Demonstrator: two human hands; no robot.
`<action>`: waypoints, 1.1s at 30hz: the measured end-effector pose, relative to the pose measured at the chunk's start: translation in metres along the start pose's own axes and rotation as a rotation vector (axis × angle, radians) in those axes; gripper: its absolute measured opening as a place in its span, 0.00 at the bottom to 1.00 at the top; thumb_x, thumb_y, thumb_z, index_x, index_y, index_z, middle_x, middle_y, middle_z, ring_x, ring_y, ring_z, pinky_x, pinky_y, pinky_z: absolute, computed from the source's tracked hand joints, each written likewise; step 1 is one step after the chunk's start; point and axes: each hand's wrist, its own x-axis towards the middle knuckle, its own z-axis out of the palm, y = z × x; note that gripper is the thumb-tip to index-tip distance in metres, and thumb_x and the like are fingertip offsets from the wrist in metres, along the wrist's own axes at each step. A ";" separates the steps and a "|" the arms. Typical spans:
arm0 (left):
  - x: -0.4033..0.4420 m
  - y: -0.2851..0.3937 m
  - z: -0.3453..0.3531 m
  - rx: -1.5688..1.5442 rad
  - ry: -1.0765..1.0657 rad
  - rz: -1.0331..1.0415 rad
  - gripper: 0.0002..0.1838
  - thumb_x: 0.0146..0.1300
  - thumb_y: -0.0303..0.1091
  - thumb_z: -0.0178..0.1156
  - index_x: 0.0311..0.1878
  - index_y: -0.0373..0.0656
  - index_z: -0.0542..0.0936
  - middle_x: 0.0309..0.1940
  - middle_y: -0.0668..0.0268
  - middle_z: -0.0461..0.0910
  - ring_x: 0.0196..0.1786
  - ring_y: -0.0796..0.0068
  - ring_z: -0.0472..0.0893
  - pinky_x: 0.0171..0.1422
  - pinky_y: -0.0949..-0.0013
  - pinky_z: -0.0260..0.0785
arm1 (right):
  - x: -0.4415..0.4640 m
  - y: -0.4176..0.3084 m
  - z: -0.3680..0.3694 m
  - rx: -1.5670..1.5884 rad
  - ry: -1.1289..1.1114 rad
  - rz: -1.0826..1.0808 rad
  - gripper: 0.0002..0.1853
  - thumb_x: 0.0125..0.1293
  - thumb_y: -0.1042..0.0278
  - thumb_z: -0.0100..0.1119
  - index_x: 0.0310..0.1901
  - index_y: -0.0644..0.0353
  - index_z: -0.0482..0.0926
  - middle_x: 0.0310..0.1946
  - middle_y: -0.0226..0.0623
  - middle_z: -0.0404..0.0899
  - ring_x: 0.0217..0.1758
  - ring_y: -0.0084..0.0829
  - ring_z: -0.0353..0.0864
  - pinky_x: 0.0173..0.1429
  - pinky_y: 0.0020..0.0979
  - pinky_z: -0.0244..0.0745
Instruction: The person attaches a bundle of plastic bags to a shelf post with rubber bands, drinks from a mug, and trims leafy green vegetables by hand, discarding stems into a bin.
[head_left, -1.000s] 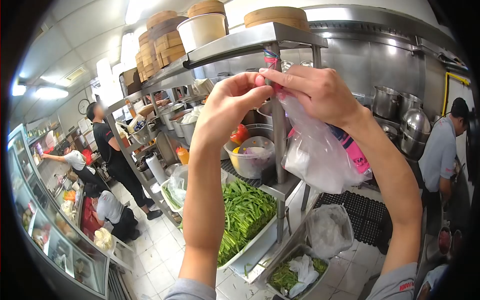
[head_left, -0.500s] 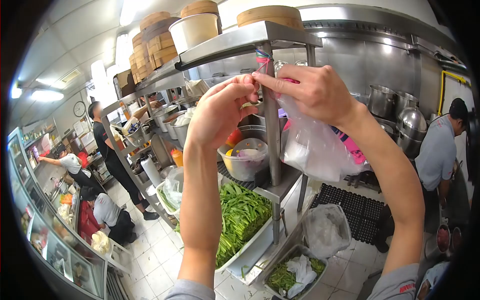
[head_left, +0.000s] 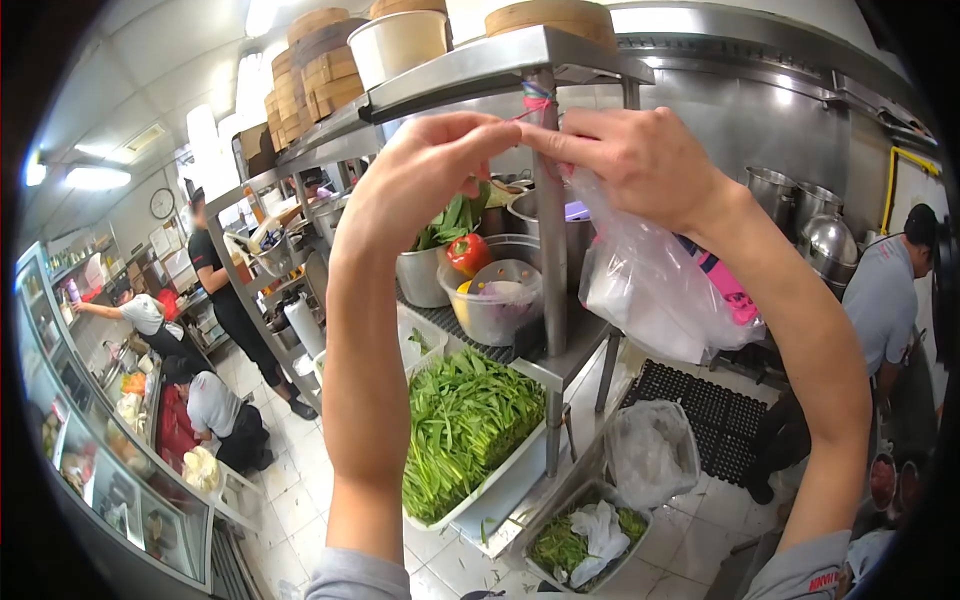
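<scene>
My left hand (head_left: 440,165) is raised beside the steel shelf post, thumb and fingers pinched on a thin pinkish-red rubber band (head_left: 533,112) that runs to the post. More coloured rubber bands (head_left: 537,90) are looped round the post's top. Across the post, my right hand (head_left: 640,160) stretches its index finger to the left fingertips, the other fingers curled. From those curled fingers hangs a clear plastic bag (head_left: 640,290) with something white inside. A bright pink and dark packet (head_left: 735,290) shows behind or in the bag; I cannot tell which.
Below are leafy greens (head_left: 470,430) in a white tub, a bin of trimmings (head_left: 585,545) and a bag-lined bin (head_left: 655,455). A plastic bowl (head_left: 495,310) and red pepper (head_left: 467,255) sit on the shelf. Bamboo steamers (head_left: 550,22) stand above. Co-workers are at left and right.
My left hand has turned, its back now arched upward, with the forearm shifted left. The right hand and bag have moved slightly right in view. The pinch by the post continues.
</scene>
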 end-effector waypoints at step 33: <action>0.006 -0.006 0.004 -0.277 0.068 0.036 0.10 0.59 0.37 0.65 0.39 0.44 0.88 0.40 0.60 0.87 0.38 0.74 0.87 0.48 0.65 0.78 | -0.011 -0.007 0.041 0.673 0.118 0.447 0.34 0.65 0.81 0.53 0.73 0.57 0.62 0.32 0.36 0.81 0.32 0.24 0.75 0.41 0.24 0.72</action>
